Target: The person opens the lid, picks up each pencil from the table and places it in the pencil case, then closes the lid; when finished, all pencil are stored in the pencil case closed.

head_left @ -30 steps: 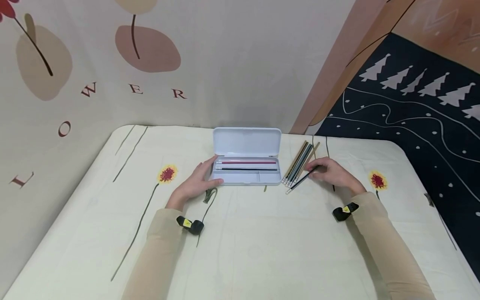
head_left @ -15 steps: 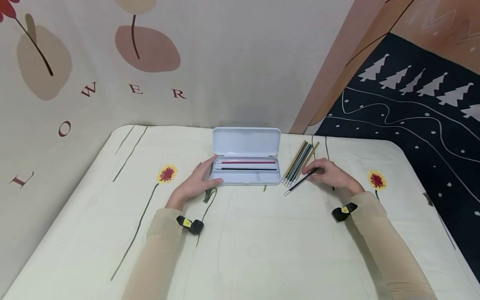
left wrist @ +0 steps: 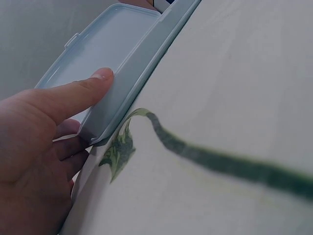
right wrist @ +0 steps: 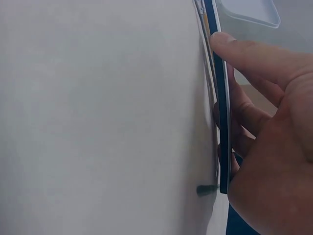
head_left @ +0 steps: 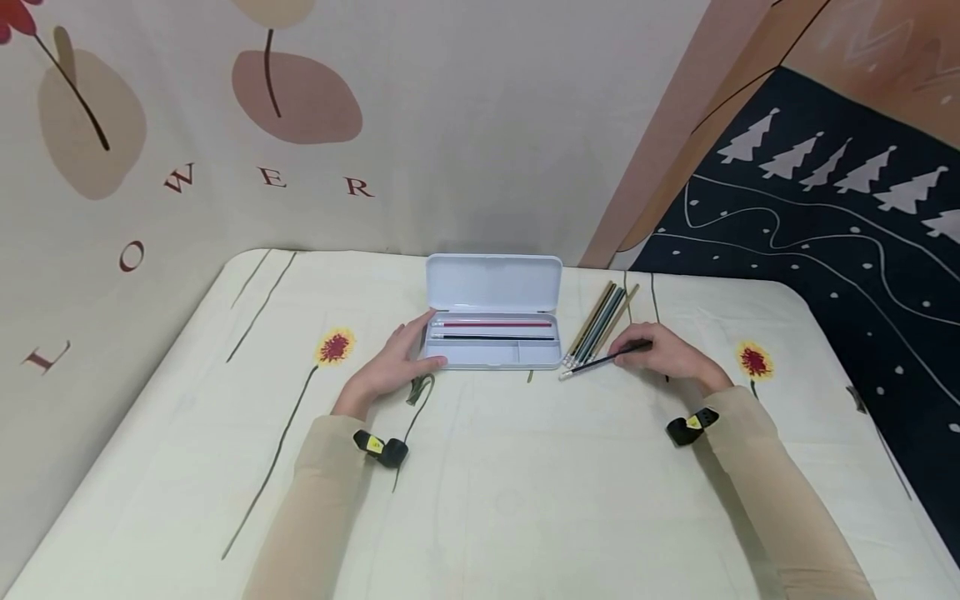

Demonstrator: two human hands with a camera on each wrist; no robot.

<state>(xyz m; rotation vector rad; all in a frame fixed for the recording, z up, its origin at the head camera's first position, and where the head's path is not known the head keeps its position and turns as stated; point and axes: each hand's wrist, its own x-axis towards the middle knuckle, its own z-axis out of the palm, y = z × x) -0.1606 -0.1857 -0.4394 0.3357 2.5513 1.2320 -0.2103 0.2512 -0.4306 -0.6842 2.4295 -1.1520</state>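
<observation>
A pale blue pencil case (head_left: 472, 354) lies with its lid (head_left: 493, 282) raised at the back of the table. In its tray are a red pencil (head_left: 491, 325) and a dark pencil (head_left: 495, 338). My left hand (head_left: 392, 367) holds the case by its left end, thumb (left wrist: 100, 81) against the front wall and fingers round the corner. Beside the loose pencils, my right hand (head_left: 663, 350) pinches a dark blue pencil (right wrist: 222, 98) between thumb and fingers. Its white eraser end points left towards the case.
Several loose pencils (head_left: 600, 321), gold and dark green, lie in a slanting bunch right of the case. The white tablecloth (head_left: 510, 483) has printed flowers and stems. A printed fabric wall (head_left: 480, 167) rises behind the table, and a dark tree-patterned cloth (head_left: 825, 242) hangs at the right.
The dark blue pencil has swung flatter in my right hand, its eraser end shifting left and slightly up towards the bunch. My left hand and the case have stayed put.
</observation>
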